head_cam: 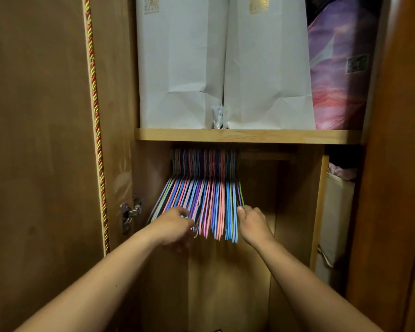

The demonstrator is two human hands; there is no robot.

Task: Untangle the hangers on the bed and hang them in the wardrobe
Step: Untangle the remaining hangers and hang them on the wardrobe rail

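Under the wooden shelf [247, 136] inside the wardrobe [295, 212], a tight pack of coloured hangers [201, 200] hangs off the rail [265, 155]; hooks sit in shadow, so individual ones are hard to count. L hand [175, 226] reaches into the left part of the bunch, fingers curled among the wires; exact grip hidden behind the knuckles, can't tell if it holds any. R hand [253, 220] pinches the rightmost green/purple hanger w/ thumb and fingers. Hands apart, bunch between them. On the shelf: two white paper bags [225, 68], tops cut off; a purple-pink packed bundle [338, 73] to the right, partly behind the door [398, 164]. Hinge [130, 213] and a red-gold cord [96, 130] at left.
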